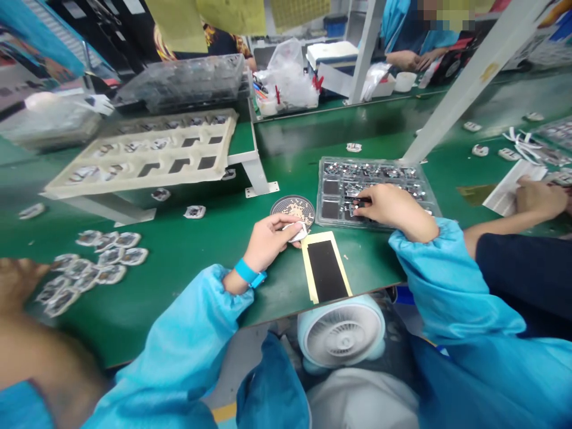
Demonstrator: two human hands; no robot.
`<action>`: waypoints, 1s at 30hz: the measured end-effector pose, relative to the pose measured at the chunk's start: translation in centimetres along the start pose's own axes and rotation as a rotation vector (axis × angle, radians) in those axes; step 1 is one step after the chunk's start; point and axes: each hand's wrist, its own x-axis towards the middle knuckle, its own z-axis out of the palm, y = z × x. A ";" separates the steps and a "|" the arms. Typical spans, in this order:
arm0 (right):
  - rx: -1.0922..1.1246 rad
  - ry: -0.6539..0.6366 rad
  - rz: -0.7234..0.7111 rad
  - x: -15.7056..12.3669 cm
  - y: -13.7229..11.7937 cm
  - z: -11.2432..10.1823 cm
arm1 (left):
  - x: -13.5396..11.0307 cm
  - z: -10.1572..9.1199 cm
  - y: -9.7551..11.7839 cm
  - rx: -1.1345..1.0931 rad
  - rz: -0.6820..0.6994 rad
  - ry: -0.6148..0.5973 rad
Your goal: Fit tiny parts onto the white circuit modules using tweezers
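My left hand (269, 240) is closed around a small white part (298, 231), held over the green table just above a black pad with a yellow border (326, 269). My right hand (393, 207) rests in a clear plastic tray (329, 173) of small metal parts, pinching dark tweezers (357, 199) that point left over the tray's cells. A round dish (292, 210) with tiny pieces sits between the two hands. Both arms wear blue sleeves, and a blue wristband is on the left wrist.
A cream tray on a white stand (147, 156) is at the left, with white parts (96, 262) scattered below it. Another person's hand (538, 196) works at the right, another's arm (27, 310) at the left. A small fan (342, 333) sits at the table edge.
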 end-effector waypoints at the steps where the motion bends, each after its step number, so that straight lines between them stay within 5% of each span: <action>1: -0.007 -0.003 -0.007 0.0 -0.2 -0.1 | 0.0 0.0 0.0 -0.010 0.002 0.014; 7: 0.074 0.085 -0.092 0.6 -0.1 -0.8 | 0.0 -0.2 0.1 -0.067 0.077 0.060; 12: 0.548 0.276 -0.353 1.2 -4.0 -1.9 | 0.2 -0.5 0.2 -0.094 0.031 0.086; 15: 0.798 0.163 -0.417 1.1 -6.9 -1.8 | 0.3 -0.7 0.5 -0.177 -0.010 0.098; 19: 1.011 0.029 -0.314 0.7 -8.2 -0.2 | 0.4 -0.9 0.6 -0.300 0.044 0.137; 30: 1.170 -0.171 -0.247 -0.3 -9.6 2.3 | -0.6 -0.7 0.4 -0.180 0.252 0.088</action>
